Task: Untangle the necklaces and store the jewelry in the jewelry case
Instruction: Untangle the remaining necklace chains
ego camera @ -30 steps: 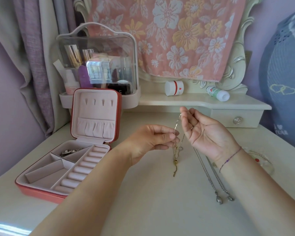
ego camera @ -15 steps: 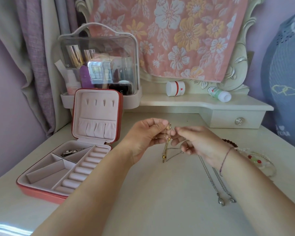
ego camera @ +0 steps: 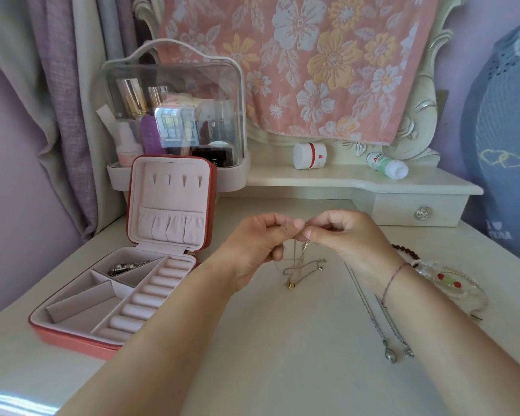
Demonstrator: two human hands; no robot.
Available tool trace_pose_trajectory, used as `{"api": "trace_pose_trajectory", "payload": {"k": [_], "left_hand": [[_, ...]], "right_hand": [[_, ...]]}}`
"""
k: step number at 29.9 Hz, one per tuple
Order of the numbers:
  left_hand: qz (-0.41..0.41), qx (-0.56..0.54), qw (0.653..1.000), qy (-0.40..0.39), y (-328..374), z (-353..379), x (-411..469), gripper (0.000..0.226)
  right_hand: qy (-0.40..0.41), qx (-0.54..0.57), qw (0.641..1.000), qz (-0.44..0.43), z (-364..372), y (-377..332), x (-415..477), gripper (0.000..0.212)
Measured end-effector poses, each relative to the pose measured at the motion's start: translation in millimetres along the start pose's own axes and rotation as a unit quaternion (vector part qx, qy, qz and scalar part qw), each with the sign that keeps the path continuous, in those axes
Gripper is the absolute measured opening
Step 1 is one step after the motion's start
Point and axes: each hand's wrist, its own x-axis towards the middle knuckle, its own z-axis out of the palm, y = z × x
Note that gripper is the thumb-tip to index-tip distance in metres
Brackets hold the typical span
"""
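Gold thin-chain necklace (ego camera: 300,265) hangs tangled from both hands down to the cream dressing table (ego camera: 282,364). Left hand (ego camera: 252,250) and right hand (ego camera: 348,238) pinch it between thumb and fingertips. Tugging could tighten the knot or snap a link. Two silver pendant necklaces (ego camera: 373,319) under the right forearm may snag; the open red jewelry case (ego camera: 72,343) stands left.

two hands (ego camera: 254,250) (ego camera: 347,235), one jewelry case (ego camera: 69,340), two silver pendants (ego camera: 391,357) (ego camera: 409,352).
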Motion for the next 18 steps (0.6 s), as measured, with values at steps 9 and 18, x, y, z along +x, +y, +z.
{"api": "trace_pose_trajectory", "payload": {"k": [9, 18], "left_hand": [[0.024, 0.030, 0.999, 0.038, -2.5, -3.5, 2.2, 0.010], [0.096, 0.001, 0.995, -0.005, -6.1, 0.9, 4.9, 0.018]], "right_hand": [[-0.027, 0.167, 0.979, 0.116, -6.8, -4.1, 3.5, 0.012], [-0.079, 0.097, 0.990, 0.070, -6.3, -3.0, 1.1, 0.009]]}}
